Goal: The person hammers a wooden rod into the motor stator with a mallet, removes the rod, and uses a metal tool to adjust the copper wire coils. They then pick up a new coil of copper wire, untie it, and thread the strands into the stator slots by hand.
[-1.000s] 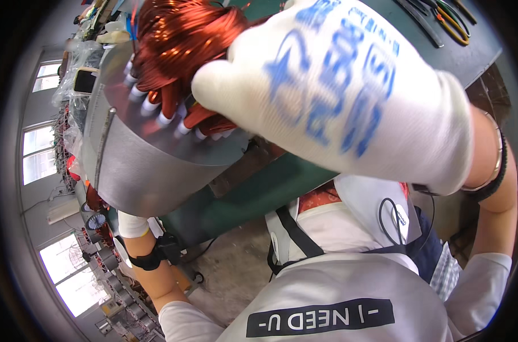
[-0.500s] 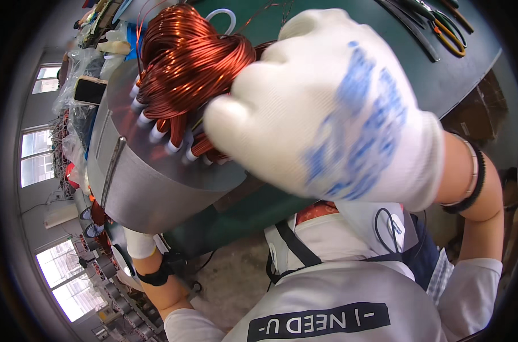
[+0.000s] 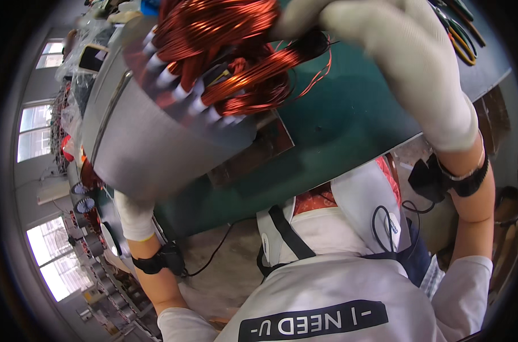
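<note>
While the left hand (image 3: 134, 214), gloved white, braces the grey stator core (image 3: 156, 142) from beneath, its fingers hidden so their set cannot be told, the right hand (image 3: 395, 62) closes over the copper windings (image 3: 230, 51) atop the core, above the green bench (image 3: 350, 119). Judged best practice: 1 firm, even press, strands kept bundled, white slot liners (image 3: 185, 94) undisturbed. Pliers (image 3: 461, 37) lie beyond.

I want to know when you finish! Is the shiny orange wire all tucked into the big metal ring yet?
Partly. Some copper wire already sits between the white slot liners of the grey metal core. The gloved right hand is pressing the bundle. Loose loops and stray ends remain untucked. The left hand reaches under the core.
</note>
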### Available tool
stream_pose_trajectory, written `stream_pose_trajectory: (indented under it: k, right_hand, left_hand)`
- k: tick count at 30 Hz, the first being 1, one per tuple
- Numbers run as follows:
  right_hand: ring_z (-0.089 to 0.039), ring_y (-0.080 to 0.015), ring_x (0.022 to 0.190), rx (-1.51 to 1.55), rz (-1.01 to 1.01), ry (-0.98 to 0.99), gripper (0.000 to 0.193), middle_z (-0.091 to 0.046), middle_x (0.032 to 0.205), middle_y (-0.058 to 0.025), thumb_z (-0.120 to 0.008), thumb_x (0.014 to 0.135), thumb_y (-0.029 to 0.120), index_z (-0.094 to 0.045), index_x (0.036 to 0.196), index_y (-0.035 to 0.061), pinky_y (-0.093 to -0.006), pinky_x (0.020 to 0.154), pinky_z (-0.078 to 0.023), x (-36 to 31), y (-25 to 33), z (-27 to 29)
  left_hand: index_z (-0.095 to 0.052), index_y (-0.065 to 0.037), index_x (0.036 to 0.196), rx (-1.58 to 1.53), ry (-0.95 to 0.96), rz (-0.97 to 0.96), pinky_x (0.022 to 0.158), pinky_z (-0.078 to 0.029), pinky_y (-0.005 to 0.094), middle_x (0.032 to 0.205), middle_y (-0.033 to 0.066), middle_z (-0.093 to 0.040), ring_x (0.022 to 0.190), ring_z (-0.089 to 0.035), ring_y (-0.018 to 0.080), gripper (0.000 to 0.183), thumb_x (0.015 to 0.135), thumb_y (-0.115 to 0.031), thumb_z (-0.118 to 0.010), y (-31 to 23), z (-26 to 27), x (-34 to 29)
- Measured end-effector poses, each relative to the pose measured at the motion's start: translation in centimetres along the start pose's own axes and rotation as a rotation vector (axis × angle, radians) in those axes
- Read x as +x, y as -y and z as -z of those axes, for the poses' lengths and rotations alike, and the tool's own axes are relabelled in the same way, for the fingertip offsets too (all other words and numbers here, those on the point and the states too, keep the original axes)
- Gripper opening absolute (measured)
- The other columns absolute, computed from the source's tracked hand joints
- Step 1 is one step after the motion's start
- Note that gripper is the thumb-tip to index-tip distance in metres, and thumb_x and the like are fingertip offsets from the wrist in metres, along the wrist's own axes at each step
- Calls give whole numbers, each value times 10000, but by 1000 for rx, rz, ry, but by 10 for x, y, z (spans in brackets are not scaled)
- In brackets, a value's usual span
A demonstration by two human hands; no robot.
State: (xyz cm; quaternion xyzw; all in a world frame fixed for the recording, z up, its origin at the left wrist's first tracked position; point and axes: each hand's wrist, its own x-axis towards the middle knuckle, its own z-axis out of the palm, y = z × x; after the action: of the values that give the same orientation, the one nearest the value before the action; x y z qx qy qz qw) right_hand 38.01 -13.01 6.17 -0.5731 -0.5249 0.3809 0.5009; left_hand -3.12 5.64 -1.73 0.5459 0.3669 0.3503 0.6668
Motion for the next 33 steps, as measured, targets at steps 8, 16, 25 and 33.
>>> stream_pose_trajectory:
  k: [8,16,25,33]
  right_hand:
    - [-583,-159,897,-74,-34,155,490,-637,1033,-101,-617,860,231,-521,1223,-83,-267,774,-481,38,-3,3]
    - [-646,-153,803,-648,367,715,219,-692,913,-22,-647,883,208,-660,1069,93,-336,766,-524,130,-85,-7]
    - [-435,-260,1339,475,-16,1021,417,-446,1452,-113,-463,1005,177,-435,1410,81,-438,1121,-364,156,-136,-50]
    - [-467,-259,1287,997,-6,817,512,-452,1435,-105,-496,983,256,-374,1448,81,-423,1066,-408,127,-129,-70]
  left_hand:
    - [-534,-69,1277,1566,116,-77,932,-483,394,1260,83,-582,1117,-579,247,429,878,-133,-679,-29,-36,5]
    - [-523,-90,1291,203,-155,176,970,-465,376,1257,69,-581,1150,-559,216,416,892,-39,-629,-31,-43,20]
    - [-626,-129,1107,295,-10,216,645,-422,240,921,-45,-635,784,-577,68,347,790,9,-598,-26,-2,18]
    - [-591,30,1122,986,-256,-335,636,-431,259,965,45,-583,777,-524,96,363,891,-249,-617,-28,-67,-44]
